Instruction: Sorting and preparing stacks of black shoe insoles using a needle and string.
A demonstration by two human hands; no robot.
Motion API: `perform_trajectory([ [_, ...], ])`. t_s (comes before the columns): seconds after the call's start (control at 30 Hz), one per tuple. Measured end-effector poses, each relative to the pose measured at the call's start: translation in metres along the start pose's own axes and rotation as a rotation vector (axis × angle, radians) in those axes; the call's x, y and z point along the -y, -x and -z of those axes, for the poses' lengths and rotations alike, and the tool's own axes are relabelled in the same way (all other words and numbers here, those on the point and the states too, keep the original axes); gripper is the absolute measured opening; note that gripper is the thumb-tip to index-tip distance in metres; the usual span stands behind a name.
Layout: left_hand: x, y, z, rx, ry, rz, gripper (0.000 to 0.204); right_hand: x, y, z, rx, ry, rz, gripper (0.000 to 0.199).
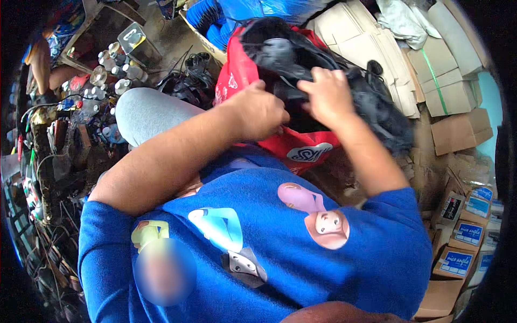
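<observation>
A red bag [237,67] with white print stands in front of me, its mouth spread wide. Black, partly glossy material [280,51] fills it and spills over its right side; I cannot tell exactly what kind of thing it is. At the near left of the bag's mouth my left hand [261,113] is closed in a fist, and what it grips is hidden. My right hand [327,99], a little blurred, has its fingers curled over the black material at the mouth. The two hands are a short way apart, with dark folds between them.
Flattened brown cardboard [439,81] lies in stacks at the right, above small labelled boxes [458,261]. Plastic bottles [121,67] crowd the left. Black cables or straps [196,70] lie beside my grey-clad knee [153,110]. Blue plastic [269,8] sits behind the bag.
</observation>
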State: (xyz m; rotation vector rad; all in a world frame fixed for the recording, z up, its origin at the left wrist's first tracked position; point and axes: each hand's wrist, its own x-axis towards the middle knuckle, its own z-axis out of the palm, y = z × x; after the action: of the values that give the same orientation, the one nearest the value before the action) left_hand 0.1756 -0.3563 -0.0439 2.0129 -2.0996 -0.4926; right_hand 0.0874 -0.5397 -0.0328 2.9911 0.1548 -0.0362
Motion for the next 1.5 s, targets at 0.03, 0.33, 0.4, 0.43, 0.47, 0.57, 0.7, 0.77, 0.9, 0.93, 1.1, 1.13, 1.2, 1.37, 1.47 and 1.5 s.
perform_trajectory([
  [0.03, 0.005, 0.003, 0.005, 0.046, -0.157, 0.008, 0.016, -0.012, 0.008, 0.014, 0.069, -0.079, 0.012, 0.028],
  [0.33, 0.041, 0.004, 0.021, -0.239, -0.561, -0.108, 0.004, 0.011, -0.033, -0.044, 0.579, 0.156, 0.013, 0.015],
  [0.4, 0.040, 0.005, 0.019, -0.168, -0.610, -0.090, 0.005, 0.031, -0.050, -0.071, 0.365, 0.172, 0.032, 0.016],
  [0.43, 0.044, 0.010, 0.016, -0.200, -0.586, -0.075, 0.005, 0.033, -0.055, -0.071, 0.443, 0.203, 0.038, 0.017],
  [0.47, 0.048, 0.013, 0.014, -0.234, -0.560, -0.064, 0.004, 0.030, -0.054, -0.067, 0.443, 0.207, 0.037, 0.017],
  [0.57, 0.054, 0.020, 0.011, -0.294, -0.495, -0.066, 0.003, 0.021, -0.035, -0.051, 0.267, 0.071, 0.047, 0.021],
  [0.7, 0.055, 0.039, 0.032, -0.389, -0.009, -0.042, 0.023, 0.017, -0.040, -0.003, 0.339, -0.222, 0.080, 0.032],
  [0.77, 0.059, 0.072, 0.056, -0.504, 0.319, 0.092, 0.042, 0.014, -0.044, 0.014, 0.278, -0.490, 0.129, 0.037],
  [0.9, 0.102, 0.186, 0.051, -0.661, 0.183, 0.501, 0.025, 0.029, -0.093, 0.056, -0.132, -0.656, 0.139, 0.021],
  [0.93, 0.100, 0.207, 0.043, -0.638, 0.277, 0.787, 0.019, 0.052, -0.119, 0.058, -0.300, -0.765, 0.150, 0.019],
  [1.1, 0.083, 0.244, 0.006, -0.819, 0.293, 0.757, 0.016, 0.145, -0.261, -0.096, -0.343, -1.207, 0.086, 0.053],
  [1.13, 0.076, 0.254, 0.002, -0.810, 0.289, 0.799, 0.018, 0.166, -0.264, -0.102, 0.040, -1.394, -0.190, 0.083],
  [1.2, 0.065, 0.261, -0.001, -0.808, 0.270, 0.909, 0.020, 0.167, -0.270, -0.140, 0.250, -1.358, -0.273, 0.106],
  [1.37, 0.058, 0.274, -0.001, -0.868, 0.414, 1.064, 0.024, 0.173, -0.246, -0.261, 0.704, -0.761, -0.302, 0.141],
  [1.47, 0.054, 0.284, 0.000, -0.883, 0.403, 1.126, 0.024, 0.205, -0.239, -0.228, 0.672, -0.589, -0.378, 0.135],
  [1.5, 0.053, 0.288, 0.000, -0.875, 0.420, 1.157, 0.025, 0.210, -0.240, -0.227, 0.617, -0.530, -0.443, 0.132],
])
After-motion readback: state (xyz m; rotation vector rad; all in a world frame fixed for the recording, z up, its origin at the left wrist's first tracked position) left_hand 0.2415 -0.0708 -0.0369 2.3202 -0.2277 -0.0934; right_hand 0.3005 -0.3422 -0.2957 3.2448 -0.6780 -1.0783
